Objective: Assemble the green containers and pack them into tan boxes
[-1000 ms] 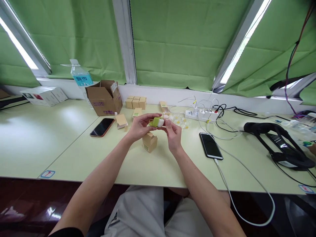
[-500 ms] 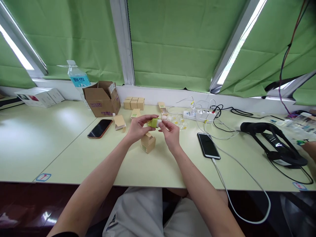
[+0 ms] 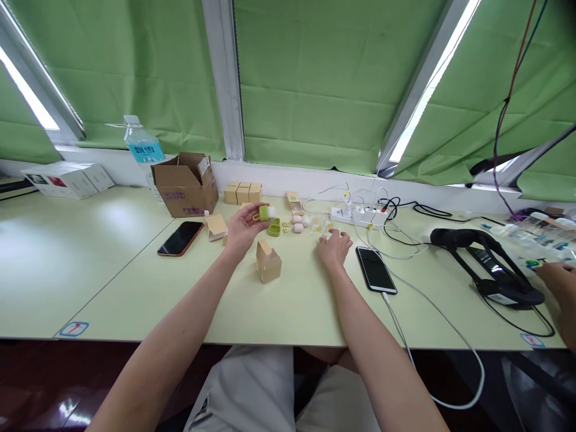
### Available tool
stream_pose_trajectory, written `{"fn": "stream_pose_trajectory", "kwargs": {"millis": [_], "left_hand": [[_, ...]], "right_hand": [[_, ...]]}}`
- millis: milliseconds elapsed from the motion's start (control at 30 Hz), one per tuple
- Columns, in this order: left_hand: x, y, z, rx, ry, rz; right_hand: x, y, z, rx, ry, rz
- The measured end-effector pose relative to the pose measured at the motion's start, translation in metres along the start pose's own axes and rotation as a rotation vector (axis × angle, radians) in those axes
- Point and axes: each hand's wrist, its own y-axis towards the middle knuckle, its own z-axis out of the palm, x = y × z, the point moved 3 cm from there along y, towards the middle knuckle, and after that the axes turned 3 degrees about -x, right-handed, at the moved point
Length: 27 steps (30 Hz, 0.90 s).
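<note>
My left hand [image 3: 242,229] pinches a small green part with a white body [image 3: 269,212] above the table. Just below and right of it lies a green, hollow piece [image 3: 274,227]. My right hand [image 3: 335,247] is low over the table, thumb and fingers closed around a small clear plastic piece [image 3: 327,236]. More clear plastic pieces with yellow spots [image 3: 317,223] lie beside it. Between the hands are pale pink cylinders [image 3: 297,228] and tiny yellow-green bits [image 3: 285,227]. An open small cardboard box [image 3: 269,265] stands in front of them.
At the back are a brown carton [image 3: 185,191], small closed boxes [image 3: 243,192] and a power strip [image 3: 360,215] with cables. Phones lie left [image 3: 180,238] and right [image 3: 376,270], the right one on a white cable. A black headset [image 3: 488,267] sits near another person's hand [image 3: 558,282].
My hands have parted. The left keeps the green-and-white part and has moved left; the right has gone right and down to the clear pieces. The green hollow piece now shows on the table.
</note>
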Motion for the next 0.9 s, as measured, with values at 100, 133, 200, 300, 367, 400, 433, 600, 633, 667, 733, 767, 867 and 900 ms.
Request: {"fn": "stream_pose_trajectory", "kwargs": {"millis": [100,133,200,300,367,400,433,600,633,667,733,767,867,900], "left_hand": [[-0.003,-0.002,0.002,0.01,-0.009,-0.012],[-0.004,-0.003,0.002,0.011,-0.013,-0.021],[-0.005,-0.004,0.003,0.007,-0.022,-0.037],[-0.006,-0.004,0.004,0.021,-0.034,-0.027],[-0.008,-0.005,0.006,0.056,-0.024,0.002],[-0.009,-0.005,0.007,0.075,-0.013,0.018],[-0.011,-0.006,0.008,0.091,-0.001,0.034],[-0.017,-0.01,0.015,0.17,0.046,0.076],[-0.017,-0.011,0.016,0.194,0.046,0.083],[-0.017,-0.012,0.017,0.221,0.049,0.091],[-0.017,-0.013,0.019,0.271,0.065,0.107],[-0.016,-0.014,0.019,0.29,0.077,0.114],[-0.014,-0.014,0.018,0.312,0.121,0.123],[-0.014,-0.014,0.017,0.313,0.136,0.124]], "right_hand": [[-0.006,0.002,0.004,0.02,0.034,-0.008],[-0.007,0.003,0.004,0.023,0.047,-0.011],[-0.007,0.005,0.001,0.02,0.079,-0.017],[0.003,0.004,-0.006,-0.033,0.178,-0.056],[0.018,-0.003,-0.012,-0.079,0.395,-0.167],[0.028,-0.009,-0.015,-0.086,0.546,-0.254],[0.038,-0.016,-0.019,-0.075,0.665,-0.35],[0.078,-0.055,-0.031,0.012,0.749,-0.694],[0.082,-0.06,-0.032,0.022,0.733,-0.722],[0.084,-0.063,-0.033,0.025,0.725,-0.739],[0.086,-0.066,-0.034,0.018,0.727,-0.76],[0.086,-0.067,-0.034,0.013,0.736,-0.77],[0.088,-0.068,-0.035,-0.001,0.746,-0.804],[0.089,-0.069,-0.036,-0.008,0.744,-0.816]]}}
